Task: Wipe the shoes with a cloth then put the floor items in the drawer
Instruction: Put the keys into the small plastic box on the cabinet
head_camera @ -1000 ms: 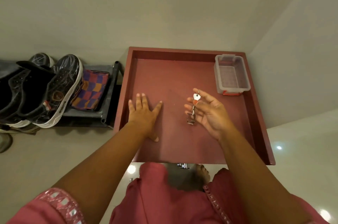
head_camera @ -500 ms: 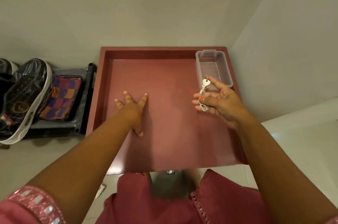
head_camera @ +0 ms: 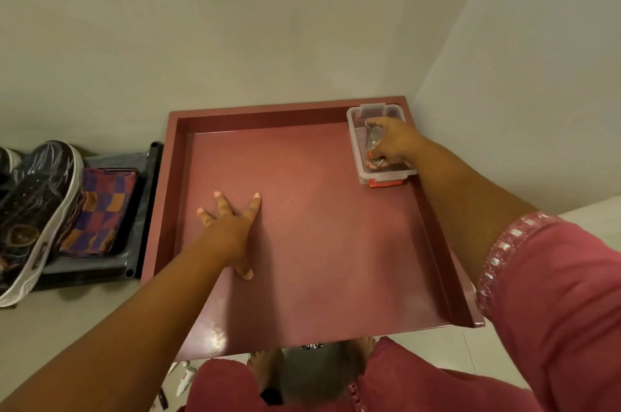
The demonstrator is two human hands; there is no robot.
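One open dark-red wooden drawer (head_camera: 302, 277) holds one clear plastic box (head_camera: 357, 156) in its far right corner. Right hand (head_camera: 395, 146), inside the box, pinches one bunch of metal keys (head_camera: 372, 139). Left hand (head_camera: 232, 226), fingers spread, presses flat on the drawer floor.

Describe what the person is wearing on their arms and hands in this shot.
The right arm has a pink sleeve ending above the elbow, its hem trimmed with a band of shiny silver and pink squares. The forearms are bare on both sides. The right hand has orange-painted nails; the left hand shows pale nails. No rings, watch or bracelets show.
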